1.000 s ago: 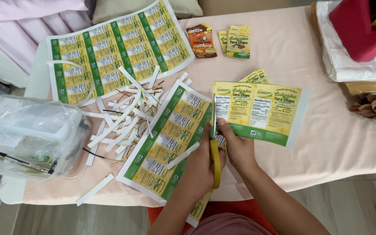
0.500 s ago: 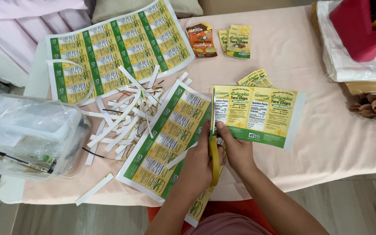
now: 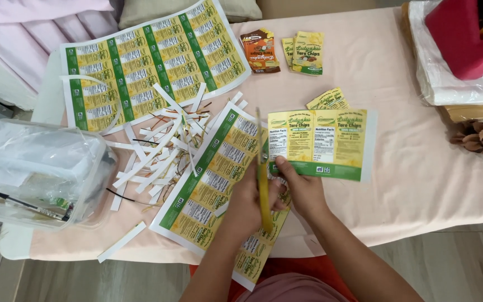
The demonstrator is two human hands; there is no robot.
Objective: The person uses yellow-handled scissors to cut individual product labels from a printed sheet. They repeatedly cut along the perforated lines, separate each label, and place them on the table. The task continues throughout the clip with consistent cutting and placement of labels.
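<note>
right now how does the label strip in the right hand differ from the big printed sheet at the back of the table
The label strip is small, with two yellow panels side by side; the big printed sheet carries many rows of them. The strip is pinched in the right hand beside the yellow scissors in the left hand; the sheet lies flat, untouched. Both share yellow panels and green bands.

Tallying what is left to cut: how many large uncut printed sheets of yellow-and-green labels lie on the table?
2: one yellow-and-green label sheet at the far left, another label sheet under the hands at the near edge. More may be hidden beneath.
</note>
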